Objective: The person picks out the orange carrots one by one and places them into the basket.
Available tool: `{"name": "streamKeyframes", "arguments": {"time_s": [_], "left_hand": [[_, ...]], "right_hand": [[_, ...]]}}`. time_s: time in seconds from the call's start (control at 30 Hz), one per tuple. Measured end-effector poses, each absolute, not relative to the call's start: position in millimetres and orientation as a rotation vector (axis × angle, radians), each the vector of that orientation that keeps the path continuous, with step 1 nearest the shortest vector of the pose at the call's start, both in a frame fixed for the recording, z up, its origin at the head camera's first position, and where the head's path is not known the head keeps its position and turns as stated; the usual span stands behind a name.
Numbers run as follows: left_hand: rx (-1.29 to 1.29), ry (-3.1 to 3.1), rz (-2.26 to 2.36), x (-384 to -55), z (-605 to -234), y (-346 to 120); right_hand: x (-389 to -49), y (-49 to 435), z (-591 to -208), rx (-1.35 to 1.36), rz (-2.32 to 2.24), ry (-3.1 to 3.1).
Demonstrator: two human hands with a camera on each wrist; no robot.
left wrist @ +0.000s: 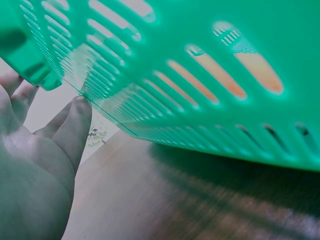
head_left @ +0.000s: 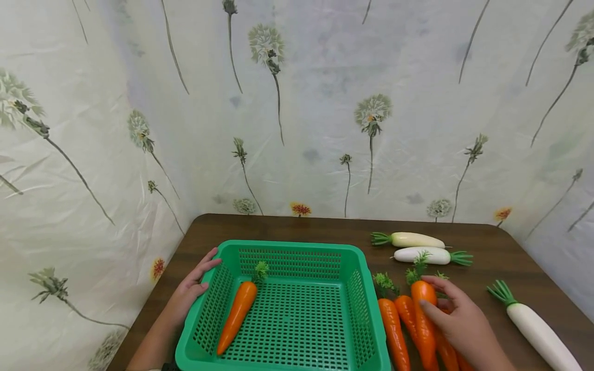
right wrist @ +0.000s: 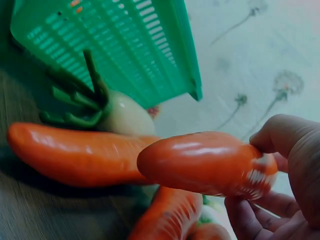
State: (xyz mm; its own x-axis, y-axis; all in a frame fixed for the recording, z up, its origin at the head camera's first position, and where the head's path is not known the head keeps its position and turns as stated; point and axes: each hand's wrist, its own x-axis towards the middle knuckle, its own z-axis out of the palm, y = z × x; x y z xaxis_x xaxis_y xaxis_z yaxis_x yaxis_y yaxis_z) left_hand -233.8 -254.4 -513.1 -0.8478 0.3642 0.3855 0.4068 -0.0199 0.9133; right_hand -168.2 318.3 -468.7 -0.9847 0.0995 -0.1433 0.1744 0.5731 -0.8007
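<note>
My right hand [head_left: 464,319] pinches an orange carrot [head_left: 424,314] near its leafy top, thumb on one side and fingers on the other. In the right wrist view the carrot [right wrist: 200,162] points away from the hand, above other carrots [right wrist: 75,155]. Beneath and beside it in the head view lie several more carrots [head_left: 393,330]. My left hand [head_left: 187,291] touches the left rim of a green plastic basket [head_left: 290,244], its fingers extended. Against the basket wall [left wrist: 165,75], the left wrist view shows the fingertips. One carrot [head_left: 238,314] with a leafy top lies inside the basket.
Two white radishes [head_left: 419,255] with green stems lie behind the carrots, one paler yellow. Another white radish [head_left: 540,332] is at the right of the brown wooden table [head_left: 334,229]. A flower-patterned sheet [head_left: 315,129] hangs behind and to the left of the table.
</note>
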Motion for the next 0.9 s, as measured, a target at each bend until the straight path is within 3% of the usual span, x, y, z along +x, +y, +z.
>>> {"name": "streamKeyframes", "arguments": {"time_s": [0.9], "left_hand": [[-0.863, -2.167, -2.054, -235.0, -513.9, -254.6]], "right_hand": [[-165.9, 275.0, -456.2, 0.095, -1.635, 2.563]]}}
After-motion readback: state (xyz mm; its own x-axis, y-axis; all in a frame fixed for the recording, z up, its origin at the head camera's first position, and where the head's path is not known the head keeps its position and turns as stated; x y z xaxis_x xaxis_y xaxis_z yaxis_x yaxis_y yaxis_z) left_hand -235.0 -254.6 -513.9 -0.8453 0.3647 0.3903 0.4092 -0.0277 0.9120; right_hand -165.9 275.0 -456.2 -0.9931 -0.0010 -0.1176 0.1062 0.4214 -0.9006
